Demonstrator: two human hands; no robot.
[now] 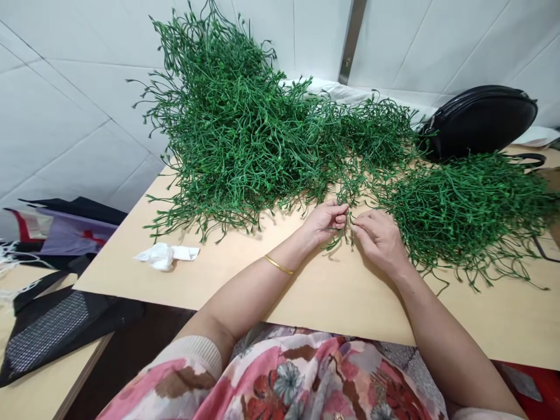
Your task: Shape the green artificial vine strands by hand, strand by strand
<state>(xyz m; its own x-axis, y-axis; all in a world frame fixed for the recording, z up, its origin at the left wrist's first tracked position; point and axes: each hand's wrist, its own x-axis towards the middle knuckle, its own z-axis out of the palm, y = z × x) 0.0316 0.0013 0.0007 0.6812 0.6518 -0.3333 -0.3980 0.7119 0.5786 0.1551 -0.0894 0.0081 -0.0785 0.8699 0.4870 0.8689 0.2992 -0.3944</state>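
Close together at the middle of the table, both my hands work on thin green artificial plant stems. My left hand [328,221] is closed around a few green stems [335,240], whose ends hang below the fingers. Thumb and fingers of my right hand [377,236] pinch at the tip of a stem right beside it; the exact grip is partly hidden. Behind the hands spreads a large heap of green stems [245,128] with small bud-like ends. A second pile of stems [468,210] lies to the right of my right hand.
A crumpled white tissue [161,256] lies on the light wooden table [227,277]. A black bag [481,119] stands at the back right, near the tiled wall [79,99]. At the left, a lower surface holds a black mesh item [48,329] and purple material [70,233].
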